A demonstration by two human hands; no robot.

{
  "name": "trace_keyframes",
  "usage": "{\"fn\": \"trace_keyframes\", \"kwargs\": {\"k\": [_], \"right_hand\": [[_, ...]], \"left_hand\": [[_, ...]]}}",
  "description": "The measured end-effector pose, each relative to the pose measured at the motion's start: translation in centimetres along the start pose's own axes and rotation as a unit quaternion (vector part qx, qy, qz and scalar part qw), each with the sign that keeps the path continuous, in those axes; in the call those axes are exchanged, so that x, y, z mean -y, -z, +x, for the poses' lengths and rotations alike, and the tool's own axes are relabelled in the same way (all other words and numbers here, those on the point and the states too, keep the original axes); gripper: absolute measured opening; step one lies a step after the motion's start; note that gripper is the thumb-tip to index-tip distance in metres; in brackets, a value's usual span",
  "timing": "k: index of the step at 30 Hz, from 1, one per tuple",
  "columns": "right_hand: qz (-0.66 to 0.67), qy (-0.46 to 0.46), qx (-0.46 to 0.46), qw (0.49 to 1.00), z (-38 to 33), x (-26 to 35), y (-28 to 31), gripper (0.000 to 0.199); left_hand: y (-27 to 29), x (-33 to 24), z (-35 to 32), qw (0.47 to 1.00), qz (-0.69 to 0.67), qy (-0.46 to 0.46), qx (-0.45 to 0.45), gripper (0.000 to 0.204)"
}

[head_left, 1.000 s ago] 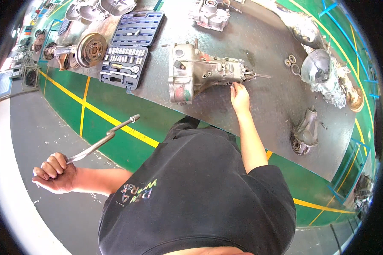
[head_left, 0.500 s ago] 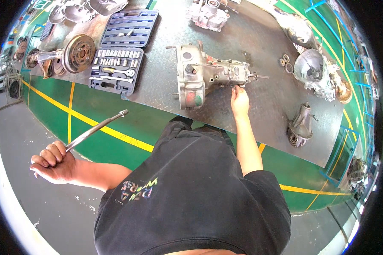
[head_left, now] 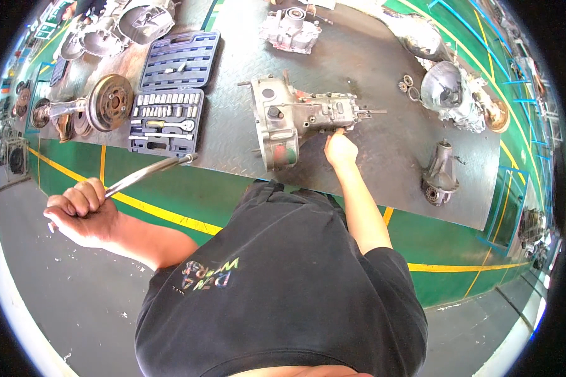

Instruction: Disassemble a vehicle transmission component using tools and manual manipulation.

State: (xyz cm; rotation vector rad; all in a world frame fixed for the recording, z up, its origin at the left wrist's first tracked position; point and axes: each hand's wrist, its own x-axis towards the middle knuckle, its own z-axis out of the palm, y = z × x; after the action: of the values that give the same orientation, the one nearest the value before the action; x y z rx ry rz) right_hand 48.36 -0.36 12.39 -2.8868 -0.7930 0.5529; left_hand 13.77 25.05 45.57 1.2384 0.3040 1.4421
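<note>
The fingers of my left hand (head_left: 82,213), at the left of the frame, are clenched around the grip of a long steel wrench (head_left: 146,174). Its shaft slants up and to the right, and the socketed tip hangs in front of the table's near edge. My right hand (head_left: 342,151), right of centre, reaches up with its fingertips against the lower edge of a gearbox (head_left: 324,113) (my own knuckles hide the spot, so I cannot tell whether I am pinching something there or only touching it). The gearbox lies across the upper middle of the frame, its broad, flared end to the left and its thin shafts pointing right.

Beneath it spreads the dark metal table (head_left: 225,135). Left of the gearbox, a blue socket case (head_left: 173,89) stands open, sockets filling its nearer half. Beyond that, at the upper left, sits a rusty drum (head_left: 110,102). A pale casting (head_left: 290,31) rests at the top centre. Toward the right are some small rings (head_left: 409,86), a bell-shaped housing (head_left: 443,91) and, lower down, a tapered housing (head_left: 441,173).
</note>
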Motion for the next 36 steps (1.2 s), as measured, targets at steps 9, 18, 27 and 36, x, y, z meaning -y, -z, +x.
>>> {"fn": "trace_keyframes", "kwargs": {"k": [9,18,27,36], "right_hand": [[0.566,0.346,-0.103,0.741,-2.0,0.7,20.1,0.045],[0.625,0.223,-0.078,0.744,5.0,6.4,22.5,0.014],[0.658,0.243,-0.14,0.699,10.3,2.7,16.9,0.03],[0.718,0.222,-0.13,0.646,10.8,1.3,13.9,0.038]], "left_hand": [[-13.2,0.5,5.5,0.984,-0.139,-0.01,0.11,0.04],[-30.1,18.9,4.1,0.98,-0.105,0.141,0.098,0.045],[-31.8,26.9,0.1,0.935,-0.04,0.214,0.279,0.041],[-31.3,28.0,-1.6,0.89,0.057,0.216,0.397,0.038]]}}
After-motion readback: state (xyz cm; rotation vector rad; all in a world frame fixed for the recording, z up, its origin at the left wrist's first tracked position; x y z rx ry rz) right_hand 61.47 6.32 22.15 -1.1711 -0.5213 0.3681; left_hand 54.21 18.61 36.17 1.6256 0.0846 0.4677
